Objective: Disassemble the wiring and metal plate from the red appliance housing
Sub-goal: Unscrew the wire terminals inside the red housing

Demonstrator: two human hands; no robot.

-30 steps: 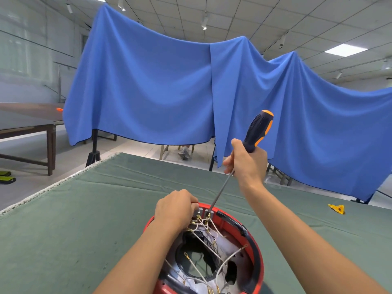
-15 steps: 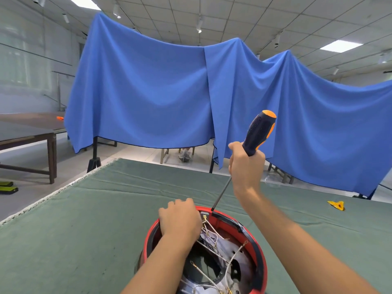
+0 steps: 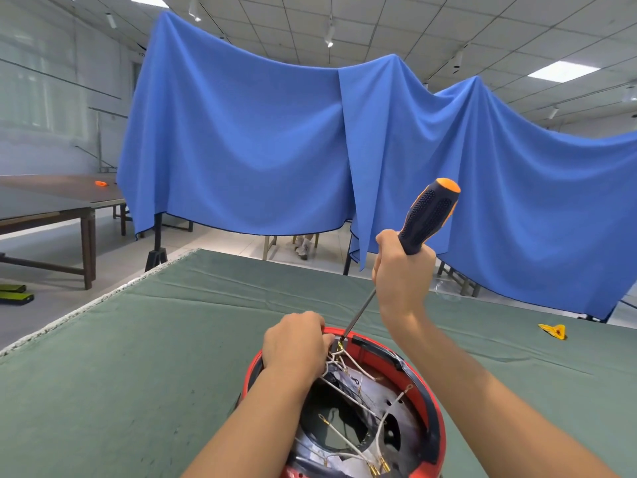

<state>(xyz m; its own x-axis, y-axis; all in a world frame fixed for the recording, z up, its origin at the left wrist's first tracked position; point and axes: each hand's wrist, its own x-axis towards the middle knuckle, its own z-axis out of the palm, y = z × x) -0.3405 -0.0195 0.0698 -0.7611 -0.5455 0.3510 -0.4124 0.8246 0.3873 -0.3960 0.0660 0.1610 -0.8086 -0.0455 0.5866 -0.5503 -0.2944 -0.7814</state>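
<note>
Right hand [image 3: 401, 277] fisted round black-orange screwdriver [image 3: 425, 217], centre-right of frame, shaft slanting down-left, tip at far rim of red housing [image 3: 418, 384]. Left hand [image 3: 296, 343] curled over same rim, fingers bunched at white wires [image 3: 348, 381]; whether it pinches them, cannot tell. Housing sits bottom centre on green table cover [image 3: 138, 357], metal plate [image 3: 375, 388] inside. Blue drape [image 3: 241, 139] behind.

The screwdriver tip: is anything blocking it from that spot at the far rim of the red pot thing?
Nothing visible does. The right hand holds the screwdriver, whose tip reaches the far rim of the red housing. The left hand grips the white wires just beside it, leaving the shaft's path open.
</note>
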